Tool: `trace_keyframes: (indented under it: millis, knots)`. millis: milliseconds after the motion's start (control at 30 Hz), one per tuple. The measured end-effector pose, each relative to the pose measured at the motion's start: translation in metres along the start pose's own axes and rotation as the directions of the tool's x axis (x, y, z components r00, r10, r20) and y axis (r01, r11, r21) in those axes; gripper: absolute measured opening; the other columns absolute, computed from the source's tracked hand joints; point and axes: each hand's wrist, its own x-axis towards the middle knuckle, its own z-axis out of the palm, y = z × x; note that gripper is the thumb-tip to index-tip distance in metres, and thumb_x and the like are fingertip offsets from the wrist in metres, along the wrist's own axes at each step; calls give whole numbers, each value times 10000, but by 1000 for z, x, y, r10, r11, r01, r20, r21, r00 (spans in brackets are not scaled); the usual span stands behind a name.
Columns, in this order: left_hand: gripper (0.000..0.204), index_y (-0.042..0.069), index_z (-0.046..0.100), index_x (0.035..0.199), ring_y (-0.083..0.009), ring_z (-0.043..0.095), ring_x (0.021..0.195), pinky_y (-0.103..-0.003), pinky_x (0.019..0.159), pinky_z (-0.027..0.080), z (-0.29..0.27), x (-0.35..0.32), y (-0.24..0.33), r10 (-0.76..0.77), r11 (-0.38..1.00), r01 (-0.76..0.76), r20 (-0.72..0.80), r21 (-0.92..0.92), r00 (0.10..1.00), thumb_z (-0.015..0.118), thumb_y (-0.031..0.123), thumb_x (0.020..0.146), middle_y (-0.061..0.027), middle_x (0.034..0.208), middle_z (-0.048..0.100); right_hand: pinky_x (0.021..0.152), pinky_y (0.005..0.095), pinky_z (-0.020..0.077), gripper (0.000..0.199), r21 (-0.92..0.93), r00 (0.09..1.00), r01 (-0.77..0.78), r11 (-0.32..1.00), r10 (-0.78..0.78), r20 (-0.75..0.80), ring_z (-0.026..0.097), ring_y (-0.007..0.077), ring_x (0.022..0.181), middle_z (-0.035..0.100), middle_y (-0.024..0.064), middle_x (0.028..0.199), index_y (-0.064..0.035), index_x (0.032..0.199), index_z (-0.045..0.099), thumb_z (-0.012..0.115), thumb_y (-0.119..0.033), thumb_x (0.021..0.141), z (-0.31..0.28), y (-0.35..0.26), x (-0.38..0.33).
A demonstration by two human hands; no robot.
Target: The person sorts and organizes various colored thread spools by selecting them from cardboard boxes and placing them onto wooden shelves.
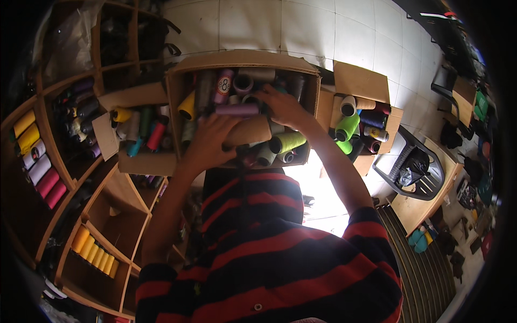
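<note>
A cardboard box (242, 60) full of thread cones and spools is in front of me. My left hand (211, 141) is at its near left side, fingers and thumb around the left end of a brown thread cone (252, 132). My right hand (284, 107) reaches in from the right, fingers stretched over dark cones; its fingertips are partly hidden among them. Between the hands lies a purple spool (237, 110). Behind it stand a purple spool with a round label (223, 86) and a cone with an open end (243, 83). A lime-green cone (288, 142) lies near the right forearm.
Open boxes of thread stand at the left (148, 163) and right (360, 81). Wooden shelves (75, 180) with yellow spools (97, 255) line the left. A black chair (412, 167) and a wooden table (425, 188) stand right. White tiles (250, 27) lie beyond the box.
</note>
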Motion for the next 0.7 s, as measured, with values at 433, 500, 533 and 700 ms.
trace_keyframes:
  millis: [433,500,533,700]
  knots:
    - [715,5,522,1138,-360,386,1215,-490,1020,270,-11,9,-10,54,998,-56,176,8,983,766,283,525,-184,1262,420,762,435,467,361,-97,964,259,961,-263,-30,541,288,967,553,96,1064,-117,1089,599,595,-36,736,16,7,0]
    - [725,7,520,1149,-369,395,1203,-488,1021,286,-8,0,-15,67,998,-66,166,-12,984,770,278,525,-197,1265,411,751,443,476,389,41,996,94,995,-94,4,569,307,926,564,109,1059,-133,1120,575,585,-32,745,15,10,0]
    - [730,8,519,1155,-374,400,1196,-487,1021,293,-8,-4,-16,74,997,-72,159,-19,985,772,276,525,-203,1267,407,746,448,480,403,105,1000,9,994,-12,25,583,317,905,569,116,1056,-141,1136,563,580,-30,749,11,8,2]
    - [709,11,507,1171,-386,393,1209,-473,1027,335,10,-24,-18,121,984,-111,68,-140,990,765,239,551,-206,1285,387,716,440,512,407,-53,994,-90,994,87,-63,593,338,896,561,133,1036,-132,1157,541,580,-17,768,5,-12,13]
